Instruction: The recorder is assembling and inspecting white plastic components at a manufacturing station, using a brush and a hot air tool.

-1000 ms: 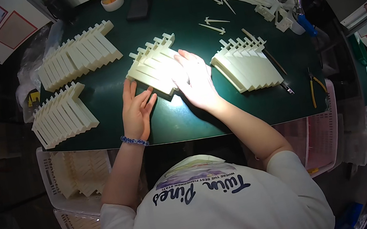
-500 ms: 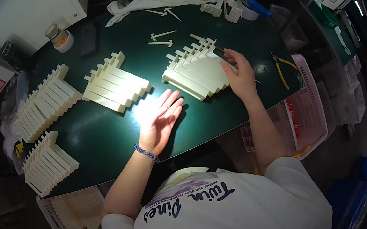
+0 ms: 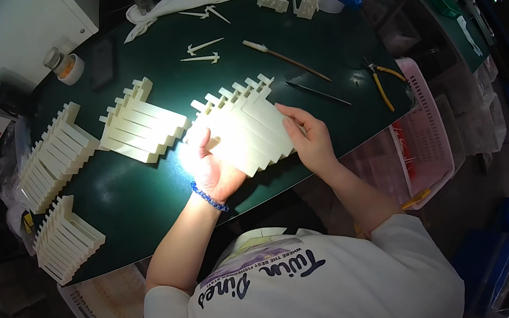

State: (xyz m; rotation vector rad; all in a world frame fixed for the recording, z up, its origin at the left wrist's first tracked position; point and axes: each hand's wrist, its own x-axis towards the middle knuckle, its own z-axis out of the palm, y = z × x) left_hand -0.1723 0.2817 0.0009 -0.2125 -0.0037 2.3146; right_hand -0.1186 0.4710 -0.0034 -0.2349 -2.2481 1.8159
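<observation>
Head view shows the clearest change at the middle of the green table [image 3: 145, 233]: the stepped cream stack [image 3: 242, 127], which half a second ago lay with only the right hand [image 3: 311, 142] at its far side, is now between both hands. The left hand [image 3: 215, 169], then palm up and apart from it, has come in under the near left edge; its thumb bears on that edge, while the fingers pass beneath the stack, so whether they are spread or together cannot be told. The right hand's fingers lie close together, seeming to pinch the right edge between thumb and forefinger. A shadow under the near side suggests the stack is at least partly raised, though its contact with the table is hard to judge. With it drawn toward the person, a pale-tipped stick [image 3: 292, 60] and a thin dark tool [image 3: 319, 93], partly covered before, now lie uncovered to its right, neither touched. A second stack [image 3: 142, 121], under both hands a second ago, rests alone just to the left, near two more stacks [image 3: 56, 156] by the table's left side. Judging by this, handling has passed from that piece to this one, with a two-handed hold now established.
</observation>
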